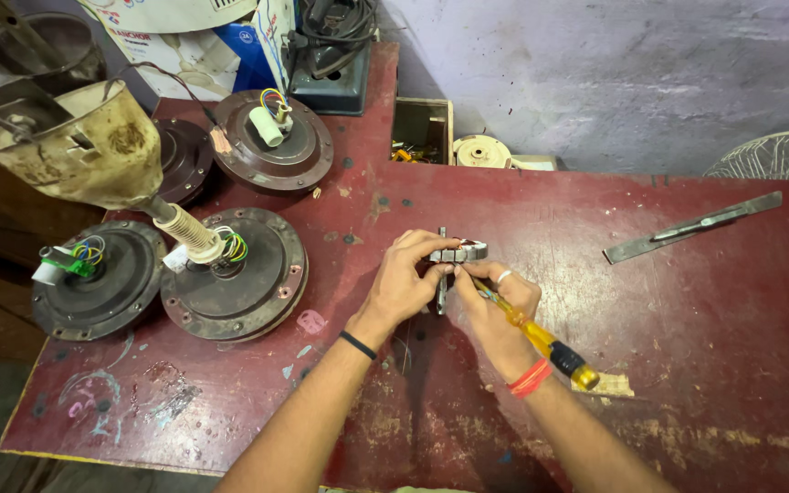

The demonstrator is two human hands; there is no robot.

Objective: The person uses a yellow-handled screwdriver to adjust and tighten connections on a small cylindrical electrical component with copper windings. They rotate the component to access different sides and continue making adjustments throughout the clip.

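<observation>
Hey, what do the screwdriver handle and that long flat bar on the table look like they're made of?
Screwdriver handle: likely clear amber plastic with a black band, glossy and see-through. Flat bar: seemingly bare metal, dull grey, thin and straight-edged with a faint sheen.

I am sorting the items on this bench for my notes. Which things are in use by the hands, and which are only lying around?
In use:
- small metal part, held by left hand
- yellow-handled screwdriver, in right hand

Lying about:
- fan motor housings
- flat metal strip
- open wooden box
- fan guard
</observation>
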